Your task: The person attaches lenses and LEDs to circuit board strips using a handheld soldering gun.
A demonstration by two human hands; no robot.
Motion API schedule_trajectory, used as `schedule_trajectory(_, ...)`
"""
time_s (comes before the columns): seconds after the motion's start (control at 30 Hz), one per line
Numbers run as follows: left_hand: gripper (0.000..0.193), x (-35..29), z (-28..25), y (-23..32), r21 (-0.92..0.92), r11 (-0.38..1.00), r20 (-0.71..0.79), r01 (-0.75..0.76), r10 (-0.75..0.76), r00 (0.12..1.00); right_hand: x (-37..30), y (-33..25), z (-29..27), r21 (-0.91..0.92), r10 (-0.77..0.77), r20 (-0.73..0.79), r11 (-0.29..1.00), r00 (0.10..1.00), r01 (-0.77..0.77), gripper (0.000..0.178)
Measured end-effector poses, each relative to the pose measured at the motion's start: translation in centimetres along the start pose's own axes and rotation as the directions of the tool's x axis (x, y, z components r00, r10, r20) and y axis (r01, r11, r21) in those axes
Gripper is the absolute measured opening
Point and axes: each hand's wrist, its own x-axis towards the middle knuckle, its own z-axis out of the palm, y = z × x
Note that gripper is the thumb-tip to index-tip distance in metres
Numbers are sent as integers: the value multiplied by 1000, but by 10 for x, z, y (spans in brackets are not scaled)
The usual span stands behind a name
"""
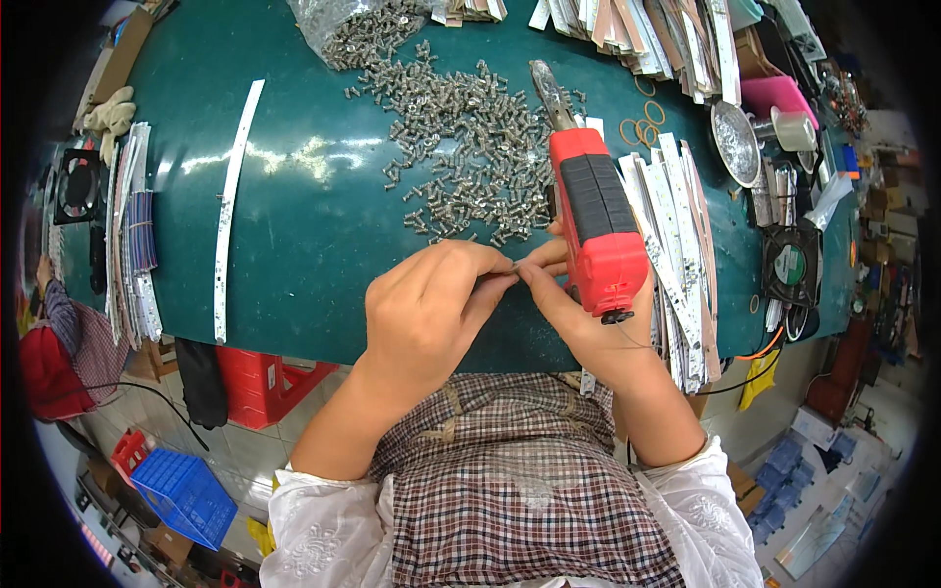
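My left hand [426, 299] is closed, its thumb and forefinger pinched together near the table's front edge. Against it, the thumb and forefinger of my right hand [598, 328] meet at a tiny thing, too small to make out. A red-and-black gun-shaped tool [596, 216] with a long metal nose rests in my right hand, its grip and trigger hidden beneath. A thin wire trails at the tool's back end. Just beyond my fingers spreads a heap of small metal connectors [470, 147], some spilling from a clear plastic bag [323, 24].
One white strip board [233, 211] lies at left on the green table [304, 255]. Bundles of strips [676, 255] sit right and at the back. Rubber bands [642, 127], a metal dish [735, 145] and a small fan [791, 265] are to the right. Another person [78, 343] is far left.
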Motion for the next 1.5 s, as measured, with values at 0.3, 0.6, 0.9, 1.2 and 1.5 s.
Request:
schedule_trajectory(0.3, 16, -3, 3, 2, -110, 990, 19, 86, -84, 996, 3, -2, -5, -142, -151, 20, 978, 988, 152, 45)
schedule_trajectory(0.6, 12, 1, -11, -12, 93, 962, 84, 256, -264, 961, -11, -17, -21, -82, -166, -83, 984, 983, 159, 35)
schedule_trajectory(0.9, 14, 12, 18, -9, 247, 966, 72, 71, -91, 993, -43, -40, -39, -193, -18, -287, 980, 958, -39, 35)
schedule_trajectory(1.2, 17, 15, 29, -4, 351, 931, 153, 96, -159, 975, -67, 10, -55, -343, -188, -313, 936, 931, 74, 43)
schedule_trajectory(1.5, 13, 16, -7, -3, 333, 930, 119, 159, -208, 971, -60, 28, -56, -580, -340, -197, 797, 920, 170, 47)
